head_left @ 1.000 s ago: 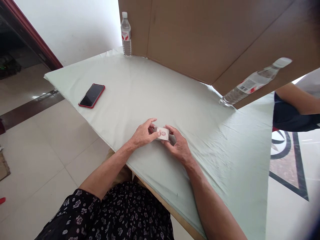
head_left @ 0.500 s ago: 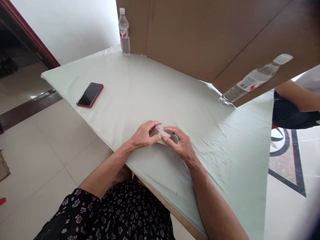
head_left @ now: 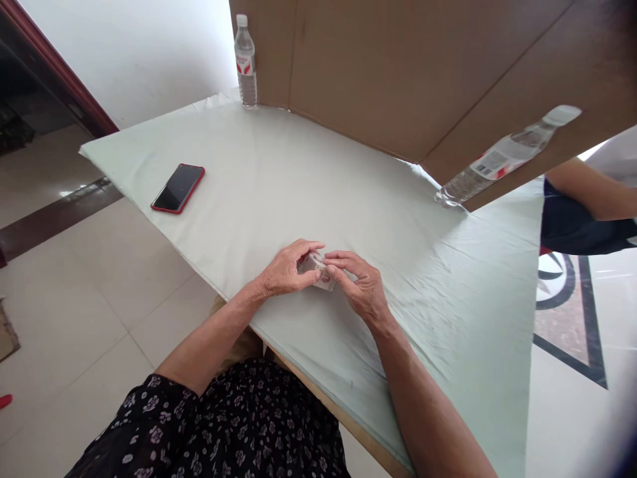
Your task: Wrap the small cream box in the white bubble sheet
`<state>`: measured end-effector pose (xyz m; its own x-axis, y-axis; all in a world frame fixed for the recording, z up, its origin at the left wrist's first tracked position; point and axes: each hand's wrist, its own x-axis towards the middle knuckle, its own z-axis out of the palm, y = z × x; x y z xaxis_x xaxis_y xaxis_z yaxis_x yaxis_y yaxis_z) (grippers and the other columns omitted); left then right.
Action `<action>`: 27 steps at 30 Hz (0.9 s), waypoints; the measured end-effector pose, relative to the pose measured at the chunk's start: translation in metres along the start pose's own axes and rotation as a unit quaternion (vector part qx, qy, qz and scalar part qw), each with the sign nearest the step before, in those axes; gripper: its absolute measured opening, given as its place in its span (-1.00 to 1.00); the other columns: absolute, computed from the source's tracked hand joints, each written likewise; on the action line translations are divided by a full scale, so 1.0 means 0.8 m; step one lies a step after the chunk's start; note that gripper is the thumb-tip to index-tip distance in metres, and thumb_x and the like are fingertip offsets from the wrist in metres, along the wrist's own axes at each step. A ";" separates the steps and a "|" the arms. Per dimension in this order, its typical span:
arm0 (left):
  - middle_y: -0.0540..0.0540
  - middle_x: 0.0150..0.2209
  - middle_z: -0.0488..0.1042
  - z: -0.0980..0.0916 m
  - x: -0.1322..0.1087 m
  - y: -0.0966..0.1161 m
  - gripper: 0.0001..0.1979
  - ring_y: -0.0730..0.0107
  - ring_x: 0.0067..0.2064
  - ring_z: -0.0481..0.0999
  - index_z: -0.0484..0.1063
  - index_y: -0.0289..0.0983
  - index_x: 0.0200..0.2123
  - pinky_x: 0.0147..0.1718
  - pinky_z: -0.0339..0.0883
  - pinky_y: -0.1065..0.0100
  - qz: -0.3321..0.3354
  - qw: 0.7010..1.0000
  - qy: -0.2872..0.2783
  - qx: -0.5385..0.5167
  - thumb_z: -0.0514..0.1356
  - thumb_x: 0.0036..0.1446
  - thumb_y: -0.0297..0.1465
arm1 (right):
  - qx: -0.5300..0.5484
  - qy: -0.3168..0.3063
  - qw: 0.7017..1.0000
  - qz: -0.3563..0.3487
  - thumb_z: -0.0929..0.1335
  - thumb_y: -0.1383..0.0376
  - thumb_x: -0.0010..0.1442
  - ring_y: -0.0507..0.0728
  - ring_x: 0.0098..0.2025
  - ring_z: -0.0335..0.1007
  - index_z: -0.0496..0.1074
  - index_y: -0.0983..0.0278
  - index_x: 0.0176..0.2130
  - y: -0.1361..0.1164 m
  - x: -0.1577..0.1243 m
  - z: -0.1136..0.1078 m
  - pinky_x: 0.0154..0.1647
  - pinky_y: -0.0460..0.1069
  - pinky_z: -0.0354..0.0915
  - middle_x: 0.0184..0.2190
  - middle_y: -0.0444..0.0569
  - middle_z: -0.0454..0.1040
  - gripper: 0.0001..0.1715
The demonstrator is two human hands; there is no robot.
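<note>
A small pale box (head_left: pixel 326 280) with a printed mark and a shiny, clear-looking surface is between my hands, low over the near part of the table. What kind of box it is I cannot make out. My left hand (head_left: pixel 288 269) is closed round its left side, thumb in front and fingers behind. With thumb and fingers drawn together, my right hand (head_left: pixel 362 285) pinches at the box's upper right edge. Fingers cover much of the box.
A pale green cloth (head_left: pixel 298 179) covers the table. On it lies a phone (head_left: pixel 178 189) in a red case, to the left. Two water bottles, one far left (head_left: pixel 245 66) and one at right (head_left: pixel 507 159), stand against a brown cardboard panel (head_left: pixel 373 73). Another person's arm (head_left: pixel 590 189) shows at right.
My right hand's fingers have straightened and come closer together at the box's upper edge. More of the box's front now shows. My left hand has hardly moved.
</note>
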<state>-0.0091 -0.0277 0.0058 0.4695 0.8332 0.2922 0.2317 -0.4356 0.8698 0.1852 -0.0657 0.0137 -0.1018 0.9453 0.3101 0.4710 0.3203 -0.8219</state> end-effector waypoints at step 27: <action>-0.20 -0.04 0.50 0.001 -0.001 -0.005 -0.38 0.23 -0.06 0.51 0.34 -0.28 0.17 -0.09 0.42 0.24 0.070 0.997 -0.017 0.003 0.23 -0.03 -0.48 | -0.106 0.036 0.994 -0.020 0.31 0.27 0.26 0.19 -0.11 0.54 0.46 0.17 -0.35 -0.001 0.010 0.000 -0.03 0.12 0.33 -0.19 -0.03 0.62 -0.85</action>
<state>-0.0097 -0.0265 0.0021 0.5259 0.7518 0.3979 0.1660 -0.5495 0.8188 0.1835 -0.0581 0.0170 -0.0653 0.9227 0.3801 0.6418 0.3305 -0.6920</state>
